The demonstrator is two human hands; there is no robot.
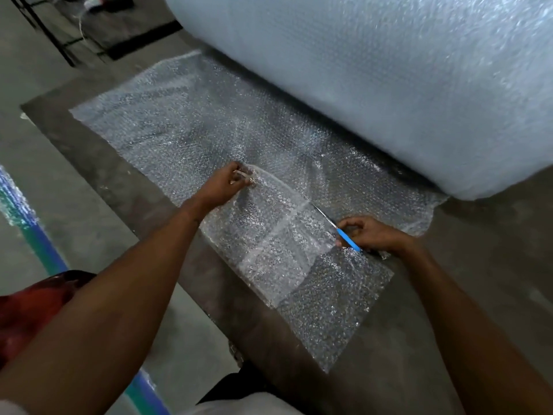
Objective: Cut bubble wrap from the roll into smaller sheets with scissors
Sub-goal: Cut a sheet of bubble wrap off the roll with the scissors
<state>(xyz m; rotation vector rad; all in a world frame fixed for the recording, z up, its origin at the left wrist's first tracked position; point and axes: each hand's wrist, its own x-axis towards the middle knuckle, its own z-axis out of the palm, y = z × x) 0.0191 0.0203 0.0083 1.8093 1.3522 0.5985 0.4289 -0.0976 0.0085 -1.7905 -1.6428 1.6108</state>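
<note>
The left hand (232,182) pinches a raised fold of the bubble wrap (185,121), likely to keep the sheet taut ahead of the blades. The right hand (369,233) has its fingers curled round the blue-handled scissors (341,230), thin metal blades pointing into the wrap. The wrap lies unrolled across the dark surface (98,136), clear, knobbly and glinting, trailing from the huge pale roll (389,79) at the far edge.
</note>
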